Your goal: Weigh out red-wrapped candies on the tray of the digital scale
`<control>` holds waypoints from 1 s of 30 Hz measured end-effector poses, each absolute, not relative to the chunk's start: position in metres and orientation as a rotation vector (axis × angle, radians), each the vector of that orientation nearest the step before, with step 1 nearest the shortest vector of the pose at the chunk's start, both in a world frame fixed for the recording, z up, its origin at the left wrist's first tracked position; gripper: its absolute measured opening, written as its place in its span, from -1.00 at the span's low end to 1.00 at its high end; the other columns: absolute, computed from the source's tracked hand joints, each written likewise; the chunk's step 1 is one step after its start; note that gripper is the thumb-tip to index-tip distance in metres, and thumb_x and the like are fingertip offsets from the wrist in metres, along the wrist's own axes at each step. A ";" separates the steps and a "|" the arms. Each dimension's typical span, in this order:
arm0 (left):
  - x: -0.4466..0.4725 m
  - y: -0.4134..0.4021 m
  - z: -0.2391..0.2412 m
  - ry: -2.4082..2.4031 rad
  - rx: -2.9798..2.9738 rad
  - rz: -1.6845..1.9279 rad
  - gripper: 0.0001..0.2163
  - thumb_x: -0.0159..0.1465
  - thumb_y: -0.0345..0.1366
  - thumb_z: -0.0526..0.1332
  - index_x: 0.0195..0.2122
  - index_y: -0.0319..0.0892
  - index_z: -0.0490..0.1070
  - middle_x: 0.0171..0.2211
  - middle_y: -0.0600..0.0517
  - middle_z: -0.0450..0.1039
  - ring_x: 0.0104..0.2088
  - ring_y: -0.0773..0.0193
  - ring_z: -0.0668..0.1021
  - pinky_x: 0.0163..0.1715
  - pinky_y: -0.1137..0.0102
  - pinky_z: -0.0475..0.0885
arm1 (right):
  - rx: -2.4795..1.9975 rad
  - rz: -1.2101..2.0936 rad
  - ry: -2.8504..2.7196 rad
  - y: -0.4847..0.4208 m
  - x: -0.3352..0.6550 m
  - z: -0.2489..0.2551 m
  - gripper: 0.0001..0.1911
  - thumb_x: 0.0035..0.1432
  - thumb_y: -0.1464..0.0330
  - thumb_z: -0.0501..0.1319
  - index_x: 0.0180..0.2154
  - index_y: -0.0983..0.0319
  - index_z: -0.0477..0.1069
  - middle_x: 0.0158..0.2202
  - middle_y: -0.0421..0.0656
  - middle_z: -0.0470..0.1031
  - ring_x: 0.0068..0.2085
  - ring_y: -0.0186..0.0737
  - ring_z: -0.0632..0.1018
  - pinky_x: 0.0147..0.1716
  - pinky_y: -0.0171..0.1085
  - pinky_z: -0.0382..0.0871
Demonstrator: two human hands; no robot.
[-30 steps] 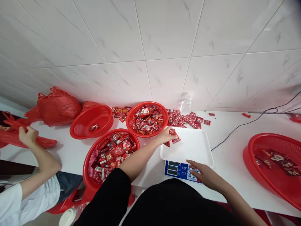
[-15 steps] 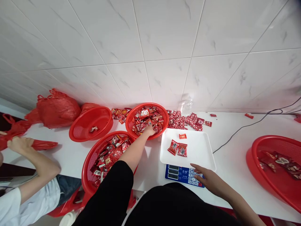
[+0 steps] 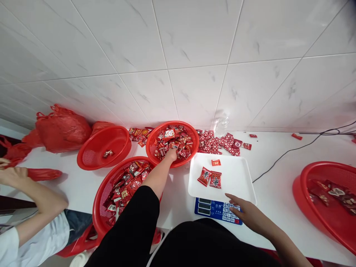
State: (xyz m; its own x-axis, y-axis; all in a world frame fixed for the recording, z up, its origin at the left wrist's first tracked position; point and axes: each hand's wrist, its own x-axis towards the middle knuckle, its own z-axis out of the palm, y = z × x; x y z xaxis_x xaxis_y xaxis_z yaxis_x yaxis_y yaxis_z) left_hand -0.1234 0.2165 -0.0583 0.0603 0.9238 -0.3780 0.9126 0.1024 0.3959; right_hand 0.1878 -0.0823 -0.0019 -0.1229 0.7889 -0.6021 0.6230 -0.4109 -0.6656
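Note:
My left hand [image 3: 171, 154] reaches into the far red basket [image 3: 191, 130] of red candy packets, its fingers down among them and closed on packets I cannot single out. My right hand [image 3: 246, 213] rests with fingers spread at the keypad of the blue scale [image 3: 214, 207]. On the scale's white tray [image 3: 236, 181] lie two red packets [image 3: 210, 178] and a smaller one [image 3: 216, 162]. A nearer red basket [image 3: 98, 193] full of packets sits by my left arm.
A nearly empty red basket [image 3: 91, 159] and a stuffed red bag [image 3: 62, 128] stand at the left. A co-worker's hand [image 3: 9, 174] holds a red bag there. Loose packets [image 3: 219, 141] lie by the wall, a black cable [image 3: 292, 150] crosses the table, and another red basket [image 3: 306, 176] is right.
My left hand dropped packets on the white tray, then moved back into the far basket. My right hand has stayed by the scale keypad. The co-worker's hand shifted left.

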 end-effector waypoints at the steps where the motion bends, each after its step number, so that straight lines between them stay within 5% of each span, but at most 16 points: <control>1: -0.127 0.218 -0.056 1.833 1.788 0.041 -0.58 -0.01 -0.50 0.29 -0.06 -0.21 0.43 -0.08 -0.16 0.47 -0.07 0.07 0.48 -0.07 0.36 0.29 | -1.962 1.564 -1.612 -0.083 0.188 -0.001 -0.42 0.15 0.03 -0.02 0.19 -0.04 0.18 0.03 -0.16 0.46 0.07 -0.02 0.45 0.00 -0.14 0.33; 8: -0.142 0.215 -0.017 1.830 1.521 0.388 -0.68 0.06 -0.47 0.27 -0.13 -0.20 0.39 -0.23 -0.09 0.51 -0.29 0.16 0.56 -0.30 0.37 0.42 | -1.970 1.561 -1.648 -0.086 0.187 -0.003 -0.41 0.15 0.04 -0.01 0.22 -0.04 0.13 0.06 -0.16 0.44 0.07 -0.06 0.44 0.01 -0.12 0.31; 13: -0.117 0.181 0.020 1.311 0.989 0.719 -0.70 0.09 -0.39 0.29 -0.15 -0.15 0.29 -0.28 -0.03 0.50 -0.36 0.20 0.58 -0.42 0.33 0.50 | -1.970 1.506 -1.683 -0.093 0.185 -0.001 -0.43 0.16 0.07 0.00 0.21 -0.02 0.15 0.06 -0.16 0.44 0.06 -0.07 0.44 0.01 -0.13 0.31; 22: -0.033 0.092 0.021 0.918 0.860 0.466 -0.67 0.06 -0.39 0.35 -0.19 -0.17 0.26 -0.34 0.01 0.47 -0.47 0.28 0.57 -0.52 0.41 0.49 | -1.877 1.445 -1.554 -0.102 0.181 0.004 -0.43 0.14 0.10 0.11 0.19 0.01 0.20 0.03 -0.10 0.47 0.04 -0.01 0.46 0.02 -0.03 0.31; 26: -0.015 0.052 0.019 0.755 0.878 0.220 -0.60 0.03 -0.32 0.39 -0.16 -0.14 0.25 -0.36 0.04 0.47 -0.49 0.28 0.56 -0.53 0.41 0.48 | -1.663 1.549 -1.039 -0.099 0.173 0.011 -0.30 0.14 0.07 0.13 0.27 0.04 -0.01 0.07 -0.06 0.42 0.00 -0.09 0.49 -0.02 -0.07 0.38; 30: -0.010 0.020 0.014 0.737 0.854 0.132 -0.61 0.03 -0.34 0.38 -0.15 -0.15 0.29 -0.31 0.03 0.48 -0.43 0.29 0.57 -0.40 0.36 0.50 | -1.392 1.685 -0.647 -0.094 0.163 0.007 -0.26 0.06 0.15 0.26 0.22 0.13 0.04 -0.16 -0.07 0.54 -0.17 -0.11 0.58 -0.13 -0.09 0.47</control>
